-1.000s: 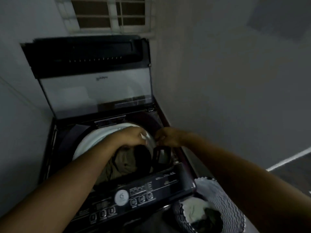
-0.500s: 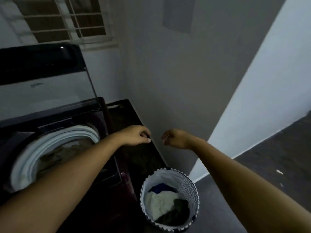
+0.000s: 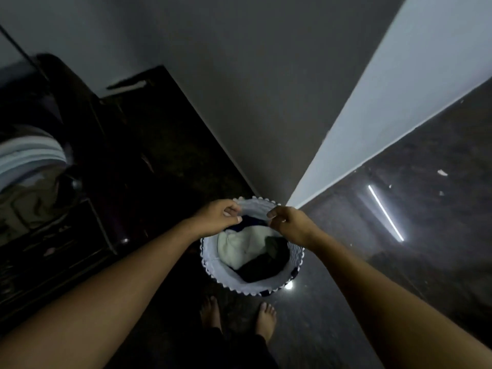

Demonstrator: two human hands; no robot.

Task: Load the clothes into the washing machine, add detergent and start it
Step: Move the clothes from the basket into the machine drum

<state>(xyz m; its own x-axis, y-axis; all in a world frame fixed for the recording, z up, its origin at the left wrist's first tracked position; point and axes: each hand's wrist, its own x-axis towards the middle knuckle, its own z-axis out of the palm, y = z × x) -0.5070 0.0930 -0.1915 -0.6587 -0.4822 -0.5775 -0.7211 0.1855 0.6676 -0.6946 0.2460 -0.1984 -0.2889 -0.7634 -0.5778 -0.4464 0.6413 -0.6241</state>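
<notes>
A round white laundry basket (image 3: 213,272) with a scalloped rim stands on the dark floor in front of my feet. Inside lie a white garment (image 3: 239,247), a dark blue piece (image 3: 253,222) and black clothes (image 3: 262,270). My left hand (image 3: 217,218) and my right hand (image 3: 288,223) hover over the far side of the basket, fingers loosely curled, holding nothing. The washing machine (image 3: 66,209) is at the left, its lid up, with the white drum rim (image 3: 32,155) and beige clothes (image 3: 24,206) inside showing.
A grey wall (image 3: 253,89) runs behind the basket and meets a lighter wall (image 3: 399,89) at a corner. The glossy dark floor (image 3: 426,222) spreads to the right with a light streak on it. My bare feet (image 3: 237,315) stand just before the basket.
My view has swung right and down, from the machine's drum to the basket on the floor. Both hands left the drum and came down over the basket.
</notes>
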